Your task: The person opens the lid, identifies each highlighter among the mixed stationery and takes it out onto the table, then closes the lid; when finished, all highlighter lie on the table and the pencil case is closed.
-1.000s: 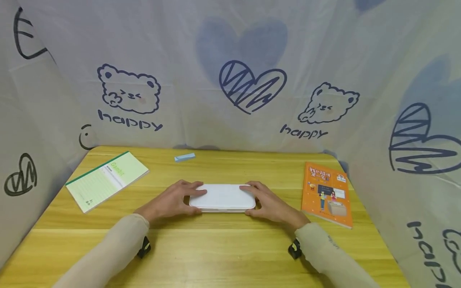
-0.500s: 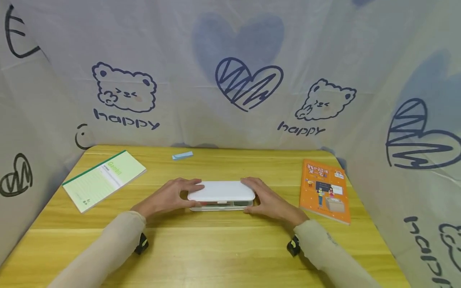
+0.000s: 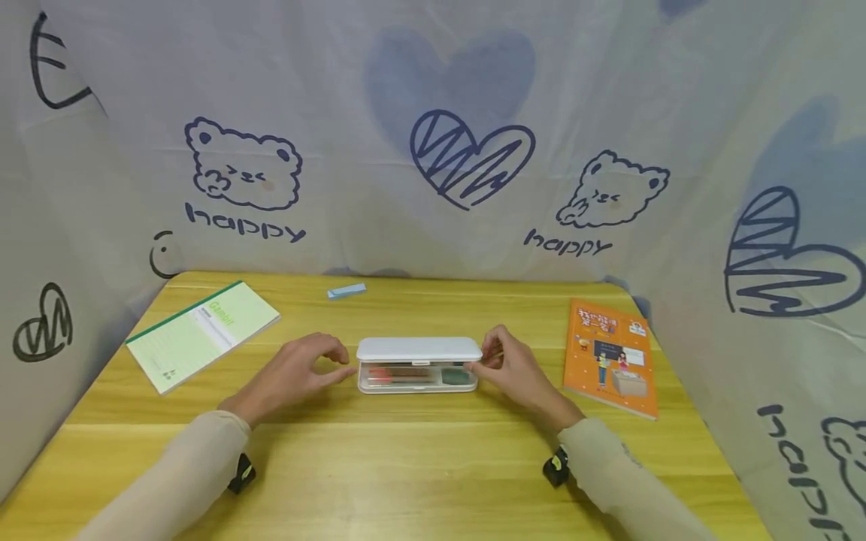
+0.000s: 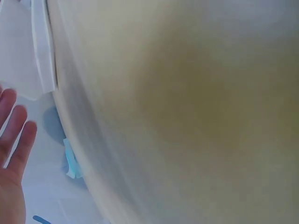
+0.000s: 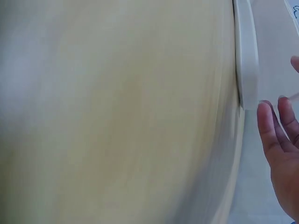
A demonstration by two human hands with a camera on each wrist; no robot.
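A white pencil case (image 3: 419, 349) lies lengthwise in the middle of the table, its lid tilted up from the front. Through the gap show slim red and brown pencil-like sticks (image 3: 399, 373) and a dark green block (image 3: 456, 376) at the right end of the tray. My right hand (image 3: 517, 372) has its thumb tip at the lid's front right corner and its index finger bent at the lid's right end, pinching that corner. Beside the left end, my left hand (image 3: 294, 373) holds nothing, its fingers loosely bent and its thumb pointing toward the case.
A green notebook (image 3: 206, 334) lies slanted at the left of the wooden table (image 3: 406, 473). An orange book (image 3: 611, 359) rests at the right. Near the back edge is a small light blue strip (image 3: 346, 291). A patterned cloth (image 3: 352, 90) hangs around the table.
The lid has risen from closed to tilted up, baring the tray's contents. My left hand has let go of the case and drawn back left; my right hand remains at the right end.
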